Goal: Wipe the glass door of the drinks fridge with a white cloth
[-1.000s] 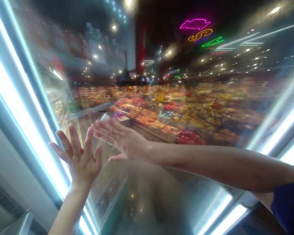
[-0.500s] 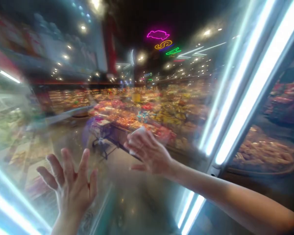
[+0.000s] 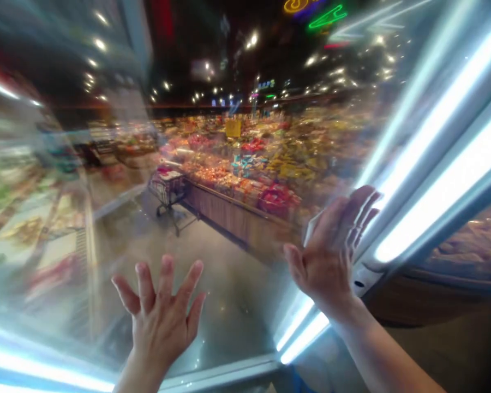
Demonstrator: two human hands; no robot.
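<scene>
The left hand [image 3: 159, 314] sits at about 7 o'clock, its back toward the camera and its fingers spread wide. The right hand [image 3: 331, 256] is at about 4 o'clock, tilted with its fingers reaching up toward 2 o'clock. The two hands are well apart, and neither is clamped on anything that can be clearly made out. A pale sliver [image 3: 311, 229] shows just beside the right palm, too blurred to name or to tell whether it is held. Both hands are right up at a glass door [image 3: 233, 322] of a refrigerated display case, which fills most of the view, though it cannot be told whether the palms touch it. Around 2 to 3 o'clock, bright fluorescent tubes [image 3: 437, 147] run along the door's metal frame [image 3: 364, 278]. Trays of food [image 3: 470, 245] lie beyond that frame at about 3 o'clock, and blurred packaged food [image 3: 36, 229] spreads toward 9 o'clock. Near the centre, a shopping cart [image 3: 167, 188] stands by a wood-fronted table [image 3: 237, 218] heaped with colourful goods, under a yellow sign [image 3: 233, 128]. A green neon sign [image 3: 327, 16] glows near 1 o'clock.
</scene>
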